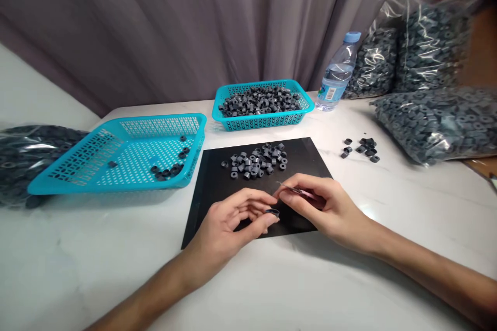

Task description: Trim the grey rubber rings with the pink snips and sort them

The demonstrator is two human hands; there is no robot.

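Note:
Between the thumb and fingers of my left hand point(236, 220) is a small dark grey plastic ring point(273, 212), its open side tilted up. My right hand point(324, 207) is closed on a thin metal-tipped tool with a pink handle point(306, 194); my fingers cover much of it, so its exact kind is unclear. The tool's tip points left, just above the ring and apart from it. Both hands are over the near part of a black mat point(205, 191). Farther back on the mat lies a loose pile of similar grey rings point(256, 162).
A blue basket point(196, 165) with a few rings stands left; another blue basket point(264, 123), heaped with rings, stands behind the mat. A water bottle point(337, 77) and bulging bags of rings point(442, 124) are at right. Loose rings point(367, 147) lie nearby. Another bag point(23, 160) is far left.

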